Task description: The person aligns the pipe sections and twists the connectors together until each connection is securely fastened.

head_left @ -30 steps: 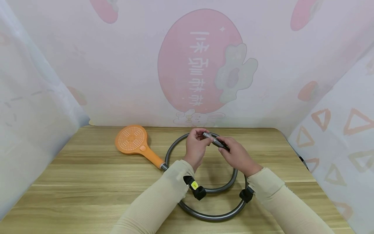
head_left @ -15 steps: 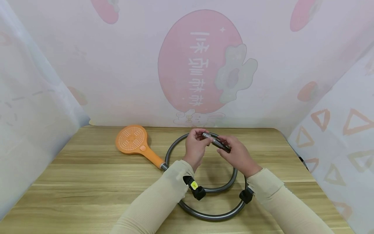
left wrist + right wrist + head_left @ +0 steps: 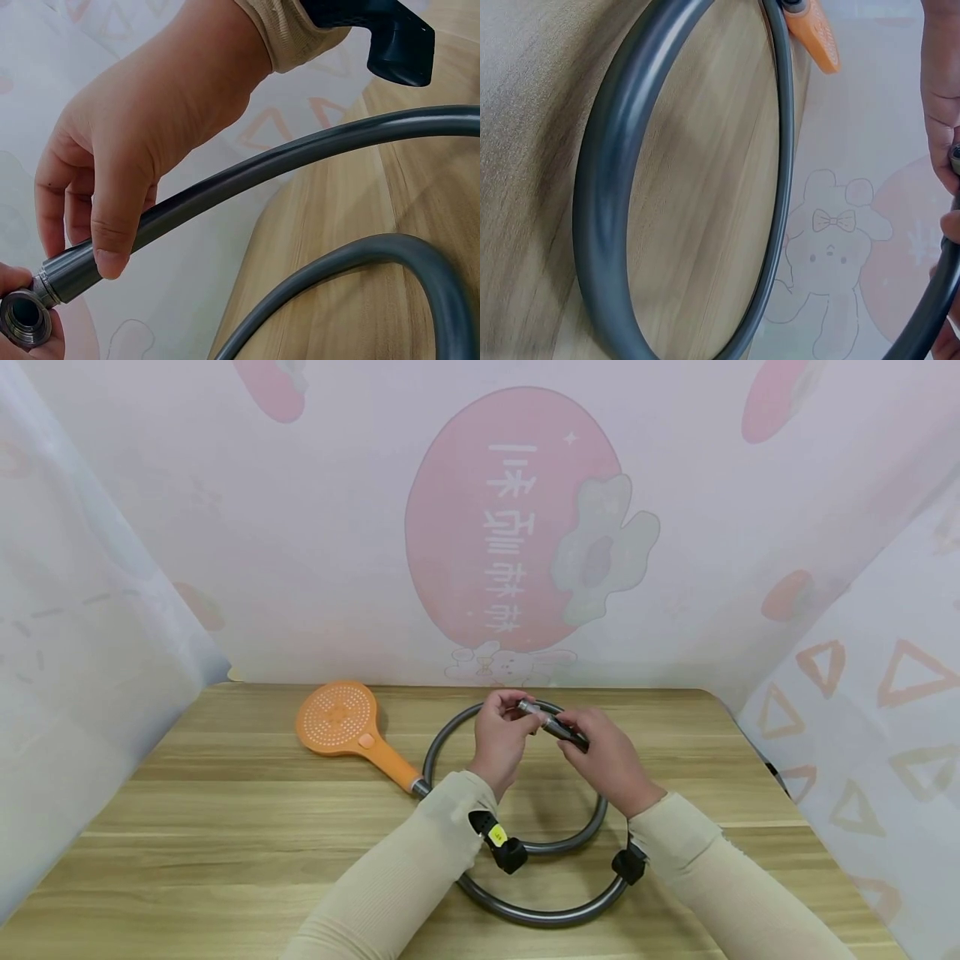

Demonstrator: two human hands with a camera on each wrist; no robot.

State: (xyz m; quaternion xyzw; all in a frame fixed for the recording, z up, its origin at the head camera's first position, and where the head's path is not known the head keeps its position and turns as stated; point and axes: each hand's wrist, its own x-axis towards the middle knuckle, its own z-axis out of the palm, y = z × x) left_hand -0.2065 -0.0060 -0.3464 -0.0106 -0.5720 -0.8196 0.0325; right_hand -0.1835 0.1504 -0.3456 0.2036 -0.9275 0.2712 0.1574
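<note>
My left hand point(image 3: 501, 739) pinches a small silver metal elbow fitting point(image 3: 529, 707) at the end of a dark grey shower hose point(image 3: 551, 918). In the left wrist view the fitting's round open mouth shows between the left fingertips point(image 3: 15, 277). My right hand point(image 3: 606, 760) grips the hose's smooth grey end collar point(image 3: 71, 271) just behind the fitting, thumb on one side and fingers on the other. Both hands hold this end raised over the table. The hose's other end joins the handle of an orange shower head point(image 3: 341, 718), lying face up on the left.
The hose lies in wide loops on the wooden table point(image 3: 225, 860), beneath and around both wrists. Black wrist cameras, one on the left wrist point(image 3: 512, 855) and one on the right wrist point(image 3: 630, 865), sit close to it. A printed pale curtain point(image 3: 337, 527) closes off the back.
The right fingers shift their grip around the collar, and the right wrist moves slightly left. The left hand stays nearly still on the fitting. The shower head has not moved.
</note>
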